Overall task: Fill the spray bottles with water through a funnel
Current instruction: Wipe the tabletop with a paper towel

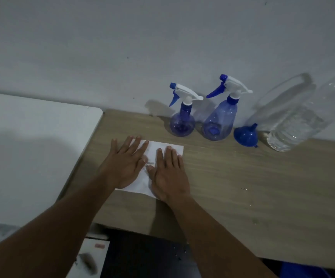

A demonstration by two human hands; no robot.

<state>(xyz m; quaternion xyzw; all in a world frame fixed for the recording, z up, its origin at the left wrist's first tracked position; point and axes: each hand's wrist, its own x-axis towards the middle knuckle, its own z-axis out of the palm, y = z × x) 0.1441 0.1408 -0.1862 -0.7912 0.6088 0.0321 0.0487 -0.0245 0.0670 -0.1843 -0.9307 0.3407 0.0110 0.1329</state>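
On the wooden table (242, 187), the left hand (122, 167) and right hand (168, 175) lie side by side, palms down and fingers straight, pressing flat on a white sheet of paper (138, 184) and gripping nothing. Beyond the fingertips, by the wall (122, 47), stand a round blue spray bottle (182, 121) and a taller conical spray bottle (220, 121), both with trigger heads on. Further right sits a blue funnel (245, 135), spout upward, just beside a large clear water jug (294, 121). Left of the hands is a white surface (32, 137).
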